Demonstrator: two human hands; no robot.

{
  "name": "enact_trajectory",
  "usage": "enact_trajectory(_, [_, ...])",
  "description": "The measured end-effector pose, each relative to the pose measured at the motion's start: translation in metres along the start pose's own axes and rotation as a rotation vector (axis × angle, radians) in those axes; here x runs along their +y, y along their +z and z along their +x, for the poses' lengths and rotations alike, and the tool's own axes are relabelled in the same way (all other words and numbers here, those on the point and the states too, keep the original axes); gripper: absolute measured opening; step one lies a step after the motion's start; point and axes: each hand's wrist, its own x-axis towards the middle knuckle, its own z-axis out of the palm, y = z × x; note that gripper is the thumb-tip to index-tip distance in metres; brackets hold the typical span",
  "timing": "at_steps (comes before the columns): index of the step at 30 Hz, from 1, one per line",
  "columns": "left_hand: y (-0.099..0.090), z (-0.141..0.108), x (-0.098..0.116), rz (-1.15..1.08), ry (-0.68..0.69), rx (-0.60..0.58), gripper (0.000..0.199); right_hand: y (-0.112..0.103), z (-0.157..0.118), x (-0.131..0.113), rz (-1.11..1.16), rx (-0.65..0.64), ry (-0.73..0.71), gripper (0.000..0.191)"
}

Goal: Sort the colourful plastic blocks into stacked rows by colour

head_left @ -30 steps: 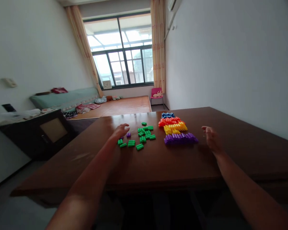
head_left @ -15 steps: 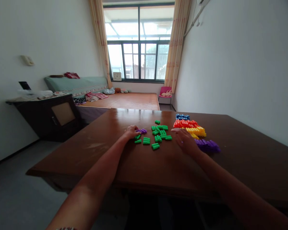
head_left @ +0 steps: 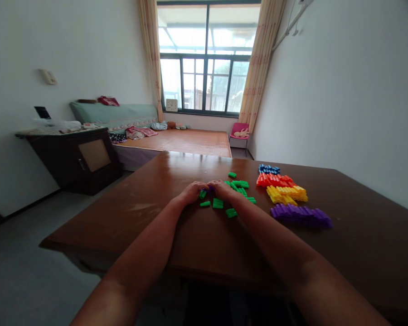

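Note:
My left hand (head_left: 194, 191) and my right hand (head_left: 221, 189) meet over the table, their fingers closed on a small purple plastic piece (head_left: 210, 189) that shows between them. Under the left fingers lies a green piece (head_left: 203, 194). Closer to me are another green piece (head_left: 205, 204) and a joined green block (head_left: 218, 203). More green pieces (head_left: 240, 184) lie beyond and beside my right hand, which partly covers them. Grouped piles stand to the right: purple (head_left: 301, 214), yellow (head_left: 285, 194), red (head_left: 275, 180) and blue (head_left: 269, 169).
The brown table (head_left: 139, 226) has its far edge near a bed (head_left: 197, 140). A dark cabinet (head_left: 68, 158) stands at the left, and a pink chair (head_left: 239, 131) is by the window.
My right hand has moved left from beside the yellow pile to meet my left hand at the purple piece. The view has shifted slightly, and the yellow and purple piles are now uncovered.

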Motion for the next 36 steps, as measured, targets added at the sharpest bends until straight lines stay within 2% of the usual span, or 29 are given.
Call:
enact_trajectory(2, [-0.001,-0.002,-0.002,0.062,-0.029,-0.009,0.039,-0.001,0.001,0.001,-0.008,0.006,0.058,0.028])
enact_trajectory(5, [-0.006,-0.006,-0.003,0.165,-0.082,-0.026,0.042,-0.009,-0.007,0.001,0.026,0.090,0.145,0.028])
enact_trajectory(9, [-0.011,-0.011,0.002,0.244,-0.203,-0.030,0.036,-0.024,-0.038,-0.004,0.130,0.202,0.152,0.038])
enact_trajectory(13, [-0.015,-0.013,0.010,0.283,-0.269,-0.019,0.033,-0.042,-0.093,-0.009,0.362,0.331,0.065,0.040])
enact_trajectory(16, [-0.017,-0.011,0.018,0.350,-0.323,0.035,0.032,-0.057,-0.144,-0.002,0.469,0.431,0.088,0.037])
enact_trajectory(18, [-0.019,-0.010,0.023,0.391,-0.373,0.107,0.034,-0.067,-0.182,0.011,0.487,0.496,0.141,0.035])
enact_trajectory(21, [-0.022,-0.006,0.031,0.375,-0.415,0.205,0.035,-0.084,-0.238,0.044,0.498,0.590,0.286,0.035])
enact_trajectory(24, [-0.023,0.004,0.042,0.202,-0.446,0.276,0.033,-0.100,-0.291,0.090,0.547,0.708,0.491,0.039])
enact_trajectory(27, [-0.020,0.021,0.062,-0.207,-0.520,0.299,0.033,-0.110,-0.331,0.136,0.579,0.842,0.658,0.045])
enact_trajectory(29, [-0.018,0.034,0.081,-0.528,-0.557,0.274,0.034,-0.112,-0.347,0.157,0.594,0.897,0.708,0.043])
enact_trajectory(32, [-0.012,0.049,0.116,-0.843,-0.525,0.195,0.033,-0.109,-0.358,0.163,0.637,0.900,0.703,0.040])
enact_trajectory(34, [-0.003,0.053,0.142,-0.905,-0.458,0.114,0.035,-0.105,-0.359,0.150,0.670,0.897,0.657,0.042])
enact_trajectory(36, [0.016,0.052,0.169,-0.876,-0.349,0.011,0.039,-0.098,-0.356,0.130,0.701,0.849,0.570,0.042])
